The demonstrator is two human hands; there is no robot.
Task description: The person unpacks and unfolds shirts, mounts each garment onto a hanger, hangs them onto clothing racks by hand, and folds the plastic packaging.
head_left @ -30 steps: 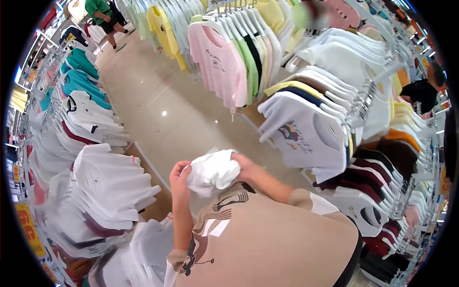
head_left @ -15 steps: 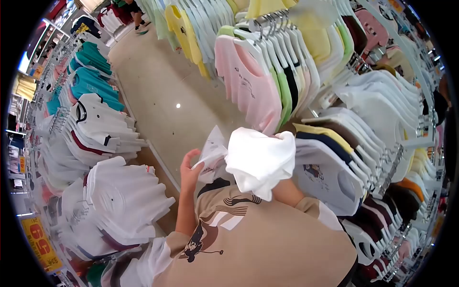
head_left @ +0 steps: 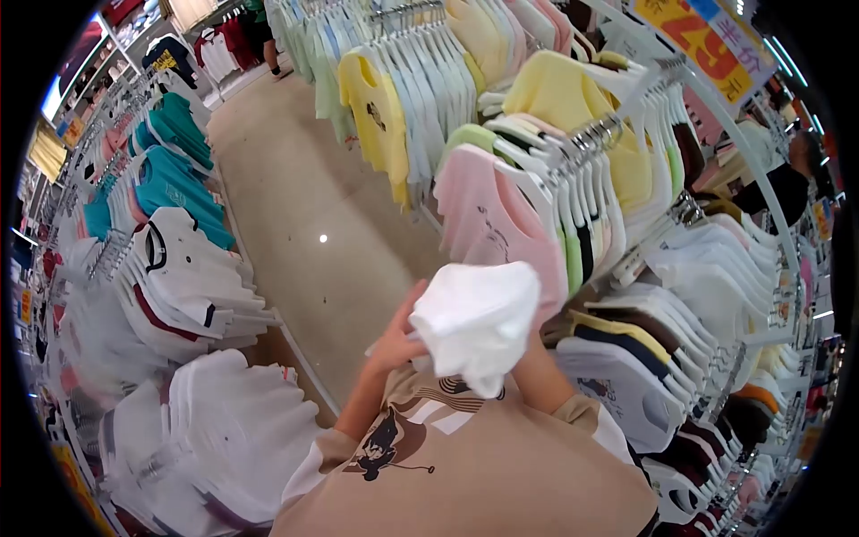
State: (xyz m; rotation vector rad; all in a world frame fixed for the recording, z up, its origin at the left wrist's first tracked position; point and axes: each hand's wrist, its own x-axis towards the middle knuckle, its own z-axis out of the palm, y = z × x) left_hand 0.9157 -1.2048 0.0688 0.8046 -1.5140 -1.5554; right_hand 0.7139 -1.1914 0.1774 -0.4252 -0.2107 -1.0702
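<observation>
A bunched white cloth [head_left: 479, 322] is held up in front of my chest. My left hand [head_left: 398, 336] is at the cloth's left edge, its fingers partly behind it. My right hand is mostly hidden behind the cloth's right side, with only the wrist and forearm showing below. Just beyond the cloth hangs a pink shirt [head_left: 501, 224] at the front of a rack.
White shirts [head_left: 237, 430] and teal shirts [head_left: 179, 197] hang along the left. Racks of yellow shirts [head_left: 374, 116] and others stand ahead and right. A tiled aisle [head_left: 304, 179] runs between. A person in black [head_left: 783, 188] is at the far right.
The clear wrapper seen beside my left hand no longer shows. My left hand has moved right to the white cloth. The view has shifted, bringing a yellow price sign into sight at the upper right.
</observation>
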